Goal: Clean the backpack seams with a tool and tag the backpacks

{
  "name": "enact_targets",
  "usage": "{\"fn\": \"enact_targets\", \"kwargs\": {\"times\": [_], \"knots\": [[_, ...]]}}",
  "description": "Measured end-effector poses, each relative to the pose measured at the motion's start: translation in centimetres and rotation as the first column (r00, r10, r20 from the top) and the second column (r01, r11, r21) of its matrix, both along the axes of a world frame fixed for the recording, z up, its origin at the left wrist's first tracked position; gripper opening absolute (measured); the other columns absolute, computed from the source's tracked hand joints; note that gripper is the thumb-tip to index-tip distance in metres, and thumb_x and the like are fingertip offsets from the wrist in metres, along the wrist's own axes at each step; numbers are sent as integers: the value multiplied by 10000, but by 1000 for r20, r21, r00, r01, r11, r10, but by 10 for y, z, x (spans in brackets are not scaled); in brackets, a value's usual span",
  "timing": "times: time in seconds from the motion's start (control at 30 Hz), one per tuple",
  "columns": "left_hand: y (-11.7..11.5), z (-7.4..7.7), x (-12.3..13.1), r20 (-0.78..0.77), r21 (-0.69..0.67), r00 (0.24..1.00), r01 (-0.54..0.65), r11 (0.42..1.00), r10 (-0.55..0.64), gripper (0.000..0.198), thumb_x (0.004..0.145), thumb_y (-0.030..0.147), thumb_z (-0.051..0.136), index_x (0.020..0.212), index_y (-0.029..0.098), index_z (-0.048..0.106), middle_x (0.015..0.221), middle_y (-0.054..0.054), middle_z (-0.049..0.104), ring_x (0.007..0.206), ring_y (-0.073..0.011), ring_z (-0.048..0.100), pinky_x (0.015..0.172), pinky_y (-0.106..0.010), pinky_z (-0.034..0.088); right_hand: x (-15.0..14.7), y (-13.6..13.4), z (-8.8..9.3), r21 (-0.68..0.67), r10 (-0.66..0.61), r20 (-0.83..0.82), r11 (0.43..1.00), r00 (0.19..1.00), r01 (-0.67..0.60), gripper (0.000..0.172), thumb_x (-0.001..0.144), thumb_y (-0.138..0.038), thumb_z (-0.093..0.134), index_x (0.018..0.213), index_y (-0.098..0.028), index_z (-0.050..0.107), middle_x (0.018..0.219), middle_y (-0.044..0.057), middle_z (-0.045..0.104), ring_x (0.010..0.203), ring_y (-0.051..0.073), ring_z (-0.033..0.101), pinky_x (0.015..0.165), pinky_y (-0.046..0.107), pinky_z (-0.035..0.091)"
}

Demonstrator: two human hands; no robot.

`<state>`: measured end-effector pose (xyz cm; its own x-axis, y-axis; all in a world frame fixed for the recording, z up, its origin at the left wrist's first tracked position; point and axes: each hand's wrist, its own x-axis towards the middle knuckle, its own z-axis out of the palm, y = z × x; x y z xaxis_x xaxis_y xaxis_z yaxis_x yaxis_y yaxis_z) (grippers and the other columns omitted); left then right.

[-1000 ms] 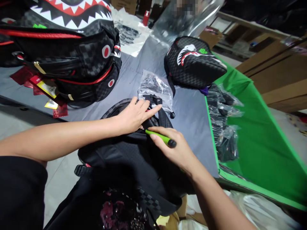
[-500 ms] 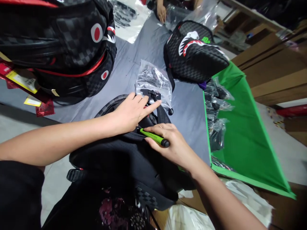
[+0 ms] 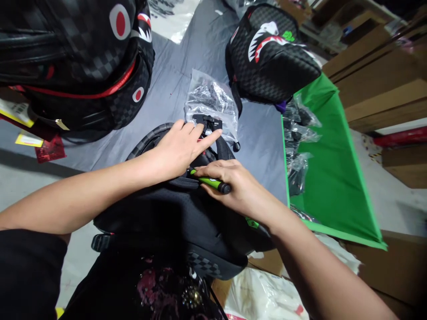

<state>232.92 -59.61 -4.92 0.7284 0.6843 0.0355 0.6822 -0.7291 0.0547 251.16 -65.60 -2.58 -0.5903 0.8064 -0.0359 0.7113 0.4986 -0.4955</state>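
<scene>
A black backpack (image 3: 150, 218) lies across the near edge of the table, against my body. My left hand (image 3: 178, 149) is over its top, index finger stretched to the right, the other fingers bent across the padded strap and edge; the thumb is hidden. My right hand (image 3: 230, 180) is closed around a green pen-shaped tool (image 3: 211, 181) with a black end. The tool's tip points left into the fabric beside my left hand, and I cannot make it out. Just beyond my fingers lies a clear plastic bag (image 3: 210, 98) with dark contents and a black buckle-like piece on it.
Checkered backpacks (image 3: 100, 58) with red trim and hanging tags stand at the left. Another backpack (image 3: 270, 62) with a shark mouth sits at the far right of the grey table (image 3: 170, 84). Beside it, a green fabric bin (image 3: 336, 169) holds several bagged items. Cardboard boxes (image 3: 376, 89) stand beyond.
The view has shifted, so most of the scene sits higher. My right hand has slid slightly left along the green tool, covering more of it. Another person's hand at the top has left the view.
</scene>
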Motion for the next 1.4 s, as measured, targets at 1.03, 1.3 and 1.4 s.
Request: {"fn": "enact_targets", "kwargs": {"times": [1.03, 1.3, 1.4], "knots": [[-4, -6, -6, 88, 49, 996, -18, 999, 13, 755, 888, 246, 523, 1560, 199, 183, 1424, -160, 460, 1212, -311, 468, 1002, -446, 305, -25, -22, -10, 115, -353, -21, 928, 935, 353, 95, 845, -262, 645, 912, -230, 704, 902, 21, 766, 846, 206, 692, 875, 392, 431], [-4, -7, -7, 92, 18, 996, -21, 1000, 19, 768, 880, 248, 510, 1565, 220, 163, 1422, -152, 474, 1217, -323, 460, 1017, -463, 282, -37, -30, -21, 206, -463, -120, 854, 878, 478, 83, 851, -272, 616, 795, -239, 668, 843, 23, 757, 821, 217, 691, 894, 430, 443], [-4, -7, -7, 86, 11, 996, -22, 1000, 21, 786, 873, 249, 504, 1568, 226, 138, 1422, -147, 478, 1230, -329, 453, 1029, -476, 272, -38, -30, -20, 198, -473, -119, 851, 873, 487, 86, 855, -274, 611, 797, -246, 667, 840, 22, 758, 830, 222, 693, 885, 429, 452]]}}
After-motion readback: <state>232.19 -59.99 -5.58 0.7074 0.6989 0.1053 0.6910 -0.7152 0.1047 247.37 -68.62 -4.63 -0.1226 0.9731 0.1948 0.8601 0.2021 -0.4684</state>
